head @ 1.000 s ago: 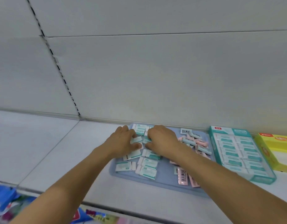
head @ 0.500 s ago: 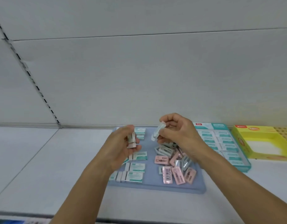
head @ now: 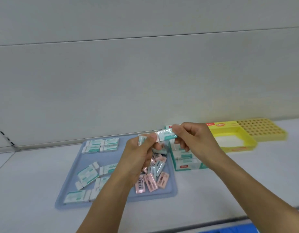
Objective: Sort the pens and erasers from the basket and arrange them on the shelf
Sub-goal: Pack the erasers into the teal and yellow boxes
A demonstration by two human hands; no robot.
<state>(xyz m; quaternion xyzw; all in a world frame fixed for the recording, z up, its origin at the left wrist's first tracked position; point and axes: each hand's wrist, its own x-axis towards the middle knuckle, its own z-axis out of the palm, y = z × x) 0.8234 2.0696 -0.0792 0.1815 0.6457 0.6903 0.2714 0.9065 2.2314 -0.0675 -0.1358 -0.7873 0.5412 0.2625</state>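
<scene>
Erasers are what I am sorting at this point, and I judge the job to be about midway. On the blue tray (head: 74,167) a small block of teal erasers (head: 101,145) is lying squared up at the far left corner, while more teal ones (head: 88,175) are sitting loose and crooked along the near left. A jumble of pink erasers (head: 151,181) is waiting at the tray's right side, unsorted. Just beside the tray, the teal display box (head: 185,163) is already holding rows of erasers. Further right, the yellow box (head: 233,142) is showing a white floor, and I cannot tell whether it holds anything. No pens are showing anywhere.

I am holding a wrapped teal eraser (head: 165,134) above the tray, between both hands. My right hand (head: 195,140) is curling round its right end, thumb and fingers pinching it. My left hand (head: 142,152) is pinching its left end, with another small eraser (head: 142,140) tucked in the same fingers. Neither hand is resting on the shelf (head: 229,182).
</scene>
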